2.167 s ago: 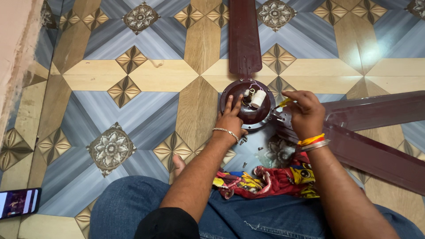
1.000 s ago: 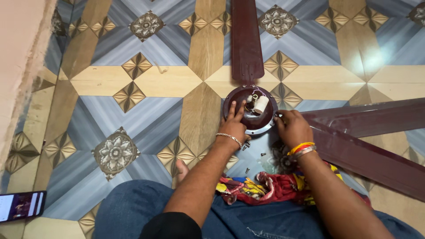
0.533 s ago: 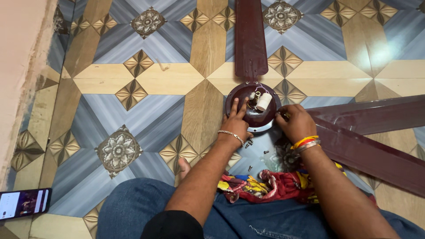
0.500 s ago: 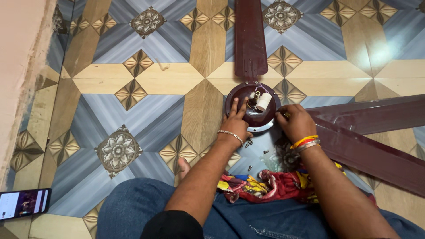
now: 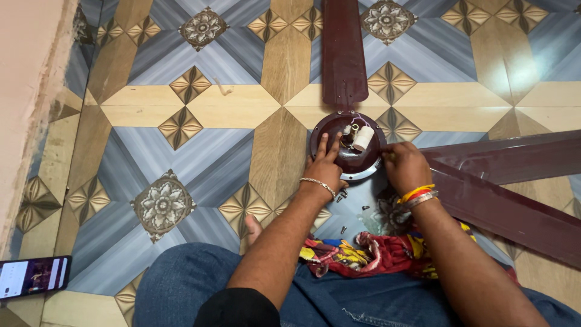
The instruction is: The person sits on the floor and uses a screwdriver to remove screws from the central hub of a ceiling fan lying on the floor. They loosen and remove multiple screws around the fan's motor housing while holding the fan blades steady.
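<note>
Fan hub [image 5: 346,145] between both hands, phone [image 5: 33,277] far left

Left of the fan hub [image 5: 346,145] the tiled floor [image 5: 181,157] lies open as far as the wall [image 5: 30,91], with only a phone [image 5: 35,277] near the person's knee. Straight ahead, one blade [image 5: 343,51] blocks the way; to the right, two more blades [image 5: 508,181] fan out (close together, leaving a narrow wedge). Between hub and lap, loose screws [image 5: 365,208] and a bright cloth [image 5: 369,254] crowd the floor under both hands.
</note>
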